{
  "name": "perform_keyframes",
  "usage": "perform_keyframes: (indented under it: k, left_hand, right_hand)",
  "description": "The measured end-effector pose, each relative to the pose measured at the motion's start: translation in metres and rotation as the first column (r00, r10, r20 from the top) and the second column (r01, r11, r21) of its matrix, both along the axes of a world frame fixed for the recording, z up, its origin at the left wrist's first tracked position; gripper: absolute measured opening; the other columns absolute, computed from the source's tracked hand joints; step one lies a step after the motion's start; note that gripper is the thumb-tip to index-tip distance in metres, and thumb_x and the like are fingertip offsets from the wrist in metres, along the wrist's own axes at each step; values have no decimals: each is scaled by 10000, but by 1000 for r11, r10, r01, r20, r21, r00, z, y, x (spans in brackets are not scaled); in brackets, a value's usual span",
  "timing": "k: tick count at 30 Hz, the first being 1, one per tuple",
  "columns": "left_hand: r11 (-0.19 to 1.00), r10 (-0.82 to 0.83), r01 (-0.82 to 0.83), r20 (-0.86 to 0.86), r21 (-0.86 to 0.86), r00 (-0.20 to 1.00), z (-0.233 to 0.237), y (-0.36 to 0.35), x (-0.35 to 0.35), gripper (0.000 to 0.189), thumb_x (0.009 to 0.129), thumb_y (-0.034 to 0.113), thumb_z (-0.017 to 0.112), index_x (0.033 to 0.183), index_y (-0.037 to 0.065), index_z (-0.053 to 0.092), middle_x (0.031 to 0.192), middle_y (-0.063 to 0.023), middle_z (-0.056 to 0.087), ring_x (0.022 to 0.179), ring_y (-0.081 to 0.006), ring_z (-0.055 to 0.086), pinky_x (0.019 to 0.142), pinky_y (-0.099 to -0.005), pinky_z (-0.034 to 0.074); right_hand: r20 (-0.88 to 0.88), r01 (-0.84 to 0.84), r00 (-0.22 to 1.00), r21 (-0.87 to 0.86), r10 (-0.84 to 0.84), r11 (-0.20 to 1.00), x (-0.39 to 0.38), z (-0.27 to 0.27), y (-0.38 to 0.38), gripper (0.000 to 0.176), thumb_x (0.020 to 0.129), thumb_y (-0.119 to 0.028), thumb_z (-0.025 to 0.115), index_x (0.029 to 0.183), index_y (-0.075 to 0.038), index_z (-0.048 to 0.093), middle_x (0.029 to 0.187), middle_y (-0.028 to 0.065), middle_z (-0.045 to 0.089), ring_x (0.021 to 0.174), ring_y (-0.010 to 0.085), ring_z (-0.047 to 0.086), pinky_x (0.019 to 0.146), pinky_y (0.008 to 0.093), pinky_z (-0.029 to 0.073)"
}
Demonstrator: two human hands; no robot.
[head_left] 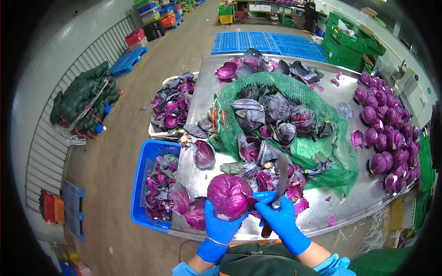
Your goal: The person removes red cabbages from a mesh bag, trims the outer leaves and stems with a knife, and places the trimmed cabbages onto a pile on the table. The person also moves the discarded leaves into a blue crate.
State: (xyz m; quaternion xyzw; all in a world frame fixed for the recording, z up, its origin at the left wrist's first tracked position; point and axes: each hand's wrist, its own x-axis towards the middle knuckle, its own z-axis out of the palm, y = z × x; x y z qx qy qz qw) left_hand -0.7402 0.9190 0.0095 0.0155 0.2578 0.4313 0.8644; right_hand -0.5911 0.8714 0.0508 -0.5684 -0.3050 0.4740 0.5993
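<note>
My left hand [218, 230], in a blue glove, is wrapped round the underside of a peeled red cabbage [226, 193] near the table's front edge. My right hand [284, 224], also gloved in blue, grips a knife [281, 180] with its curved blade pointing up and away. The right fingertips reach to the cabbage's right side, where a dark piece of leaf shows. Beyond my hands lie loose outer leaves [264, 181]. Farther back, a green mesh sack [327, 126] lies spread open under several dark, untrimmed cabbages [277, 106].
The metal table [195, 99] has many peeled red cabbages [389, 131] heaped on its right. At its left stand a blue basket [138, 186] and a white bin [153, 123], both full of leaves. Blue pallets [269, 43] and green crates [340, 46] stand behind.
</note>
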Motion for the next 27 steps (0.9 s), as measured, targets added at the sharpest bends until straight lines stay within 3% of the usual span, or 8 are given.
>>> perform_keyframes:
  k: [5,8,11,13,16,19,23,27]
  left_hand:
    - [923,64,157,544,-350,836,-12,-9,-4,1008,645,741,543,1388,129,245,1404,-170,280,1226,-410,340,953,-579,344]
    - [833,-41,419,716,-361,697,-18,-18,-1,1113,583,795,535,1381,78,235,1396,-207,275,1193,-402,371,926,-548,381]
    - [894,26,161,406,-418,913,-12,-18,12,967,661,759,498,1380,160,253,1387,-193,312,1215,-366,374,944,-546,369]
    - [942,-183,246,267,-227,946,4,-13,27,790,734,650,537,1359,224,310,1339,-190,362,1203,-370,391,961,-559,361]
    - [905,-322,381,-283,188,904,-10,-20,70,743,796,419,598,1391,174,227,1330,-178,380,1162,-341,457,864,-521,462]
    - [555,-111,567,-622,608,775,1,-35,126,818,753,135,684,1404,140,188,1321,-202,382,1070,-305,539,733,-415,557]
    - [481,-388,714,-607,508,693,35,-57,186,522,842,42,569,1319,17,358,1107,-110,522,930,-186,561,800,-261,475]
    - [84,-21,904,-906,420,423,-38,-62,225,462,758,73,657,1186,2,500,1065,-136,546,950,-244,543,828,-320,439]
  right_hand:
    - [-856,-204,517,-136,-11,970,69,-25,-9,103,775,-120,627,791,-68,540,637,40,530,403,152,487,392,256,424]
    - [-288,-28,955,-311,-66,950,109,-44,-13,126,779,-177,642,815,-84,565,676,25,563,472,143,513,388,239,417]
    - [658,210,753,-220,-14,953,121,-104,-45,371,786,-181,649,1134,-73,580,1060,82,613,943,182,600,795,302,498]
    - [-117,-123,988,-165,104,979,105,-66,-46,479,808,-240,634,1228,-41,518,1156,92,585,1047,172,566,903,269,437]
    - [-741,-2,660,162,123,987,91,-54,-49,688,851,-366,573,1410,-118,256,1099,96,595,821,131,585,480,208,422]
    - [-822,217,497,-194,-279,957,123,-136,-60,503,893,-351,528,1316,-117,390,835,18,575,622,145,550,523,248,446]
    - [-808,720,392,-29,-440,694,240,-50,-107,514,855,-406,544,1242,-76,464,1131,73,566,994,185,561,864,322,476]
    - [-783,824,444,165,-436,542,444,-52,-155,471,807,-433,586,1159,-123,544,1060,32,607,923,186,591,783,336,506]
